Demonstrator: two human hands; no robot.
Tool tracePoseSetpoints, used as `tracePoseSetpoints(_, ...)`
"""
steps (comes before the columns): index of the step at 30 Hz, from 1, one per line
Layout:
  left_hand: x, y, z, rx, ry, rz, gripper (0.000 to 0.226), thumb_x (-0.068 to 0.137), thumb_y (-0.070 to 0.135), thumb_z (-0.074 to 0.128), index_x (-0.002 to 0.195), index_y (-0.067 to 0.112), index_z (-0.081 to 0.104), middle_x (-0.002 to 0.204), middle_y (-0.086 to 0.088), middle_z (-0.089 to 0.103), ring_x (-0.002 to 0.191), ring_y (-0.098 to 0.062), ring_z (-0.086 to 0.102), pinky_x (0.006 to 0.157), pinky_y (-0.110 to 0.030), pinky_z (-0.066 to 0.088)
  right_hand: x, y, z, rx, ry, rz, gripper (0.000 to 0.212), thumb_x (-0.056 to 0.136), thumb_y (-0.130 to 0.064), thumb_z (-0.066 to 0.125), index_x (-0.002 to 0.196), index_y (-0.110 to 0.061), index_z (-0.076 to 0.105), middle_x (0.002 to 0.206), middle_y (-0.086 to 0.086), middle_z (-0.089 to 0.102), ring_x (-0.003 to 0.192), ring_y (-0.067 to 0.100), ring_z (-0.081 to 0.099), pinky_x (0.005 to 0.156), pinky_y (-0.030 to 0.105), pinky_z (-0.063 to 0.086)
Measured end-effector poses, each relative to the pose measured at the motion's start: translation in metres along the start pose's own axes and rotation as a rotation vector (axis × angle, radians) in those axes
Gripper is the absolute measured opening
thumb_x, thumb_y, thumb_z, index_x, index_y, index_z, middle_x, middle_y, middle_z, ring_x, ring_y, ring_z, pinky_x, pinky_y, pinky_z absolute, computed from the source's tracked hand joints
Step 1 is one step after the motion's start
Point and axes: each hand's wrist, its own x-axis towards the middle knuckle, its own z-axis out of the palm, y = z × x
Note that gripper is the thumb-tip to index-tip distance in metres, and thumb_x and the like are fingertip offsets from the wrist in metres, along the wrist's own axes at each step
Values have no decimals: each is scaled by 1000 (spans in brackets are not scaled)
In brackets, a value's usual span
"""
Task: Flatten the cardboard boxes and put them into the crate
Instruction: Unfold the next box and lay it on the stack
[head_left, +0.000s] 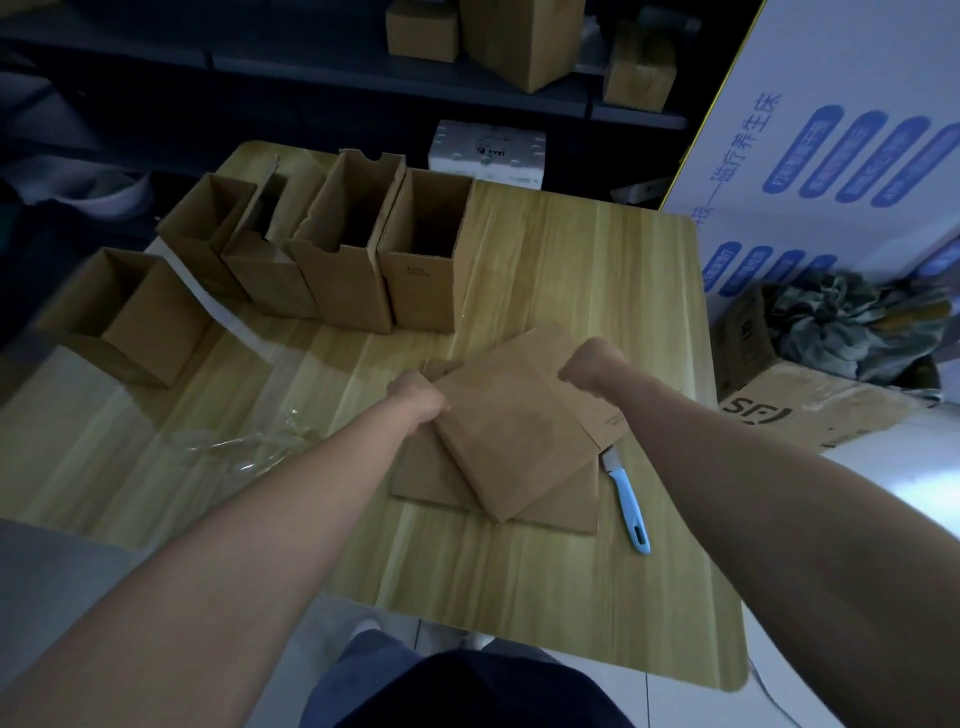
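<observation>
Now, with left hand (418, 397) and right hand (592, 369) clenched on the collapsed box (514, 431), I press evenly — minding the knife (627, 501) at four o'clock.

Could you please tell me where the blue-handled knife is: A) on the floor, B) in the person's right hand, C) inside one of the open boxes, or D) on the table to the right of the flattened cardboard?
D: the blue-handled knife lies flat on the table, just beside the right edge of the flattened cardboard.
</observation>
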Motion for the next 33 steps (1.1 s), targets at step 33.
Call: tracePoseSetpoints(33,4,42,-143,-254,-35,723,87,80,21,72,147,24,17,151,0,24,137,-14,27,112,-32,28,-13,-138,-105,575,566,-149,24,98,-14,42,108,-2,60,82,3,54,77,22,51,58,26,36)
